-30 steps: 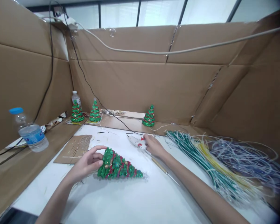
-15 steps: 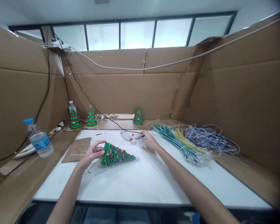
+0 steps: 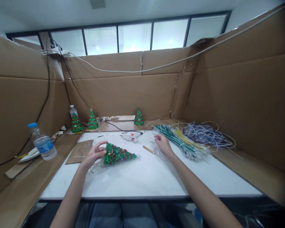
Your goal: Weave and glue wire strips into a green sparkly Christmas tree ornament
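Note:
My left hand (image 3: 97, 153) grips the wide base of a small green beaded Christmas tree (image 3: 118, 154). The tree lies on its side with its tip to the right, and red garland winds round it. Loose pale strands show under its base. Over the white board, my right hand (image 3: 162, 143) is empty, its fingers loosely bent and apart, just left of the green wires (image 3: 169, 135). A white glue gun (image 3: 129, 138) with a black cord lies beyond the tree. Between the tree and my right hand rests a thin tool with a wooden handle (image 3: 148, 149) and a metal shaft.
Upright beaded trees stand at the back: one on the right (image 3: 139, 117), two on the left (image 3: 92, 120). A water bottle (image 3: 44, 145) stands on the left. Cardboard (image 3: 78, 152) lies on the board. Tangled pale wires (image 3: 201, 136) lie right; cardboard walls (image 3: 123, 91) surround the table.
My right hand has let go of the glue gun and moved right, away from it. My left hand still holds the tree. The view has shifted slightly.

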The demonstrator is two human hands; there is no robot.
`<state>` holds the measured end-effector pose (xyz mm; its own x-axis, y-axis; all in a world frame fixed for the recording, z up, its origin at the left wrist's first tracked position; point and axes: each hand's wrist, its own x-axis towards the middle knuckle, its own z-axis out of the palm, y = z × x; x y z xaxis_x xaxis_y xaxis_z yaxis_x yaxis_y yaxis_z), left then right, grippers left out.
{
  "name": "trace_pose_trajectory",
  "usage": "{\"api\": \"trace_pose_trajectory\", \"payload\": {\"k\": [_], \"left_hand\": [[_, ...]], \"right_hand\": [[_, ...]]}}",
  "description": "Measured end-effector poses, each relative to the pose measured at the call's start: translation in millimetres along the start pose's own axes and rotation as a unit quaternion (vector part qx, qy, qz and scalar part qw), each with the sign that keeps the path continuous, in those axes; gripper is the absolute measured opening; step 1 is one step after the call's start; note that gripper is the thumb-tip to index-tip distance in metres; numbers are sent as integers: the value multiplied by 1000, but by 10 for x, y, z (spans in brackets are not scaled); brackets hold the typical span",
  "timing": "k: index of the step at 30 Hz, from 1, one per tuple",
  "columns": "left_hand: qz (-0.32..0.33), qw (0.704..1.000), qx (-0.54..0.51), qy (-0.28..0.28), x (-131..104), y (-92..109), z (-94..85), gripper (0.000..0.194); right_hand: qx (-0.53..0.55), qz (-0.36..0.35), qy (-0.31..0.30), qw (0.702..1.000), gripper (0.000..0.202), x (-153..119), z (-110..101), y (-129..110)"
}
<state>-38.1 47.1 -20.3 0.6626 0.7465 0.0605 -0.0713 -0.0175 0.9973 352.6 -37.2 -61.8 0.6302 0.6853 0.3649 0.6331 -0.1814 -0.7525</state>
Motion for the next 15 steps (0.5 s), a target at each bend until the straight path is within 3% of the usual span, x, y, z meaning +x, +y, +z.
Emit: {"api": "trace_pose_trajectory", "payload": {"k": [4, 7, 15], "left_hand": [[-8, 1000, -5, 13, -17, 17, 24, 63], [-10, 999, -16, 31, -28, 15, 31, 57], [15, 1000, 12, -7, -1, -27, 0, 38]], "right_hand": [[-14, 22, -17, 1000, 13, 6, 16, 55], [-31, 43, -33, 998, 21, -2, 25, 92], [-54, 67, -59, 995, 26, -52, 9, 77]]}}
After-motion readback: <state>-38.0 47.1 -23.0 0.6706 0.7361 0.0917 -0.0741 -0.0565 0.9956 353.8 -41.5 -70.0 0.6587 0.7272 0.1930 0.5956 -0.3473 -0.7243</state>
